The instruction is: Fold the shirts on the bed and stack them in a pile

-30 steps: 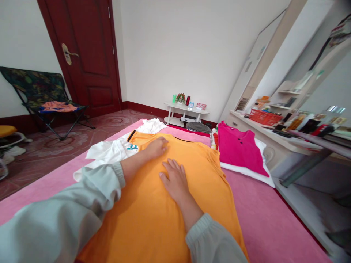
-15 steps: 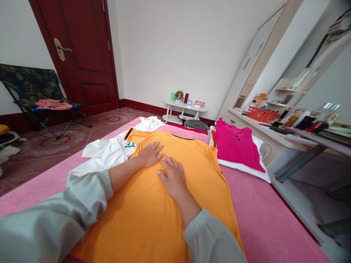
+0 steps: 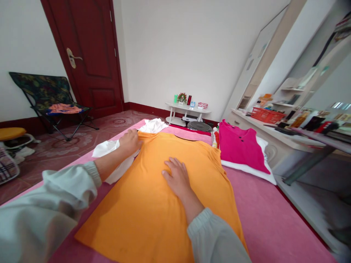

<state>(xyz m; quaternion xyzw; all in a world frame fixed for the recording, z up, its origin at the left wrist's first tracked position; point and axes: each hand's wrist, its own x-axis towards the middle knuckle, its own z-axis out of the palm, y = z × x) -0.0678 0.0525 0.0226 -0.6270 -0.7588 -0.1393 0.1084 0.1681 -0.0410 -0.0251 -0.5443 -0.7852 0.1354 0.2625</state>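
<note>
Bare left hand (image 3: 131, 141): curled closed on sleeve of smooth orange cloth shirt (image 3: 148, 190)
Bare right hand (image 3: 177, 178): loosely open, gripping nothing, laid on shirt
Pink velvety bed cover (image 3: 276, 215): flat beneath

Worn: 2 long sleeves, pale grey-green, plain. Left sleeve (image 3: 55, 195): roomy, bunched in soft folds, darker grey in creases. Right sleeve (image 3: 218, 237): smoother surface, slightly greyer tone. Left cuff (image 3: 92, 174) and right cuff (image 3: 199, 220): gathered, finely puckered bands, same colour as the cloth. Left hand (image 3: 130, 141), right hand (image 3: 177, 177): bare, as are both wrists; nail detail too small to read.
</note>
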